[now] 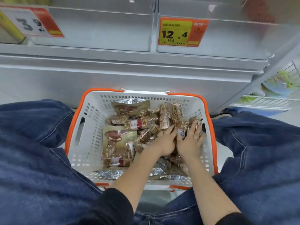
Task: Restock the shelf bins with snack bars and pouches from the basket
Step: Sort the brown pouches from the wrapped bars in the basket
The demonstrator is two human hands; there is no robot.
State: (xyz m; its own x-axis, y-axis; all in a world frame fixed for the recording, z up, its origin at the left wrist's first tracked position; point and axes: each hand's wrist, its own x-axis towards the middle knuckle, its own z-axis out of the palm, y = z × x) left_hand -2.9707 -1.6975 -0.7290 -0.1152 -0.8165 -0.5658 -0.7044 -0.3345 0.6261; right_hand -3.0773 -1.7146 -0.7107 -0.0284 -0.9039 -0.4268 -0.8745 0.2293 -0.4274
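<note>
Snack bars (164,116) and pouches (120,140) fill the basket (90,114) between the knees. The left hand (164,143) and right hand (190,142) curl around bars, gathering a bunch. Next, lift them to the bin (227,39) above.

The left hand (164,142) and right hand (190,140) are hiding several snack bars (165,116) beneath them. Blur is smearing the far left price tag (32,21), and the frame's right edge is cutting off the wire rack (276,98).
</note>
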